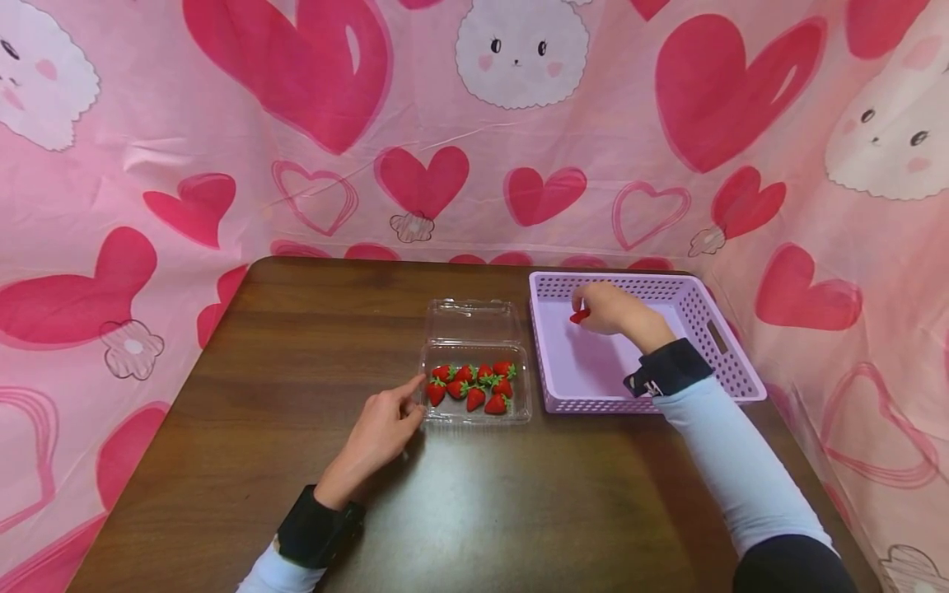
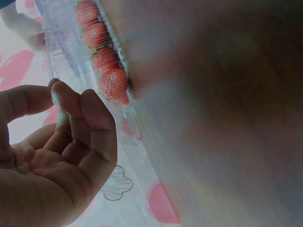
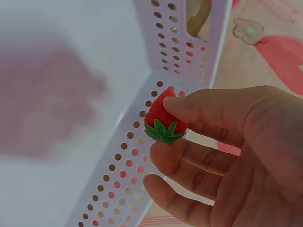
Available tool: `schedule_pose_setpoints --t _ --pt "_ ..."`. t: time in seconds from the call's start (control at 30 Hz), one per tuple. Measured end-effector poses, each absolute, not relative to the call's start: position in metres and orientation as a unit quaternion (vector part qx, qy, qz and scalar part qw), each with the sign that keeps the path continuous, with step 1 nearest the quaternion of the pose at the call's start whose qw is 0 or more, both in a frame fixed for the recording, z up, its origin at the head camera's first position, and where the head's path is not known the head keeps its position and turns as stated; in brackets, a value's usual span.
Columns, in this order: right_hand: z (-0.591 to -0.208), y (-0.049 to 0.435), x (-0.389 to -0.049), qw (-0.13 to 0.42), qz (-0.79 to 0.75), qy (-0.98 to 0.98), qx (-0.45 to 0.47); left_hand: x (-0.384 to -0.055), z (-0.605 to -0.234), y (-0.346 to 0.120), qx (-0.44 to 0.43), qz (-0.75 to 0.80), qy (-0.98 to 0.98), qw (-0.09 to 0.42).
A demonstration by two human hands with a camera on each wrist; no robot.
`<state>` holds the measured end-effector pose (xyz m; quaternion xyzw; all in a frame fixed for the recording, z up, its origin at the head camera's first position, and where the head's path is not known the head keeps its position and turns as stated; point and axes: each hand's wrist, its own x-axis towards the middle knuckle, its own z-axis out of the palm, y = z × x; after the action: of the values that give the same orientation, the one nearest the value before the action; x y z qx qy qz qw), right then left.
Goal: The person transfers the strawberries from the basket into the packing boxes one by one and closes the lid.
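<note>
My right hand is over the inside of a lilac plastic basket. Between thumb and fingers it pinches a red strawberry with green leaves, also seen in the head view. Beside the basket lies a clear plastic clamshell box, its lid folded back. Several strawberries sit in rows in its base. My left hand is at the box's left side, its index fingertip right at the rim. In the left wrist view, the left fingers curve loosely near the box.
A dark brown wooden table carries the box and basket. Pink cloth with hearts and white animal faces hangs behind it and at both sides. The basket has perforated walls and a handle slot on the right.
</note>
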<state>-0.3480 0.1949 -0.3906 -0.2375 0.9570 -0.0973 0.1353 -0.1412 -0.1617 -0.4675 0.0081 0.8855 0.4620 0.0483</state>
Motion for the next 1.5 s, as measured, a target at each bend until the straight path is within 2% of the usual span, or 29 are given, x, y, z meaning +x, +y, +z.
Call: schedule_pose_setpoints --t 1.5 --pt "-0.365 0.149 -0.291 0.060 -0.103 0.931 -0.344 -0.140 -0.468 -0.162 0.013 0.460 0.887 0.041"
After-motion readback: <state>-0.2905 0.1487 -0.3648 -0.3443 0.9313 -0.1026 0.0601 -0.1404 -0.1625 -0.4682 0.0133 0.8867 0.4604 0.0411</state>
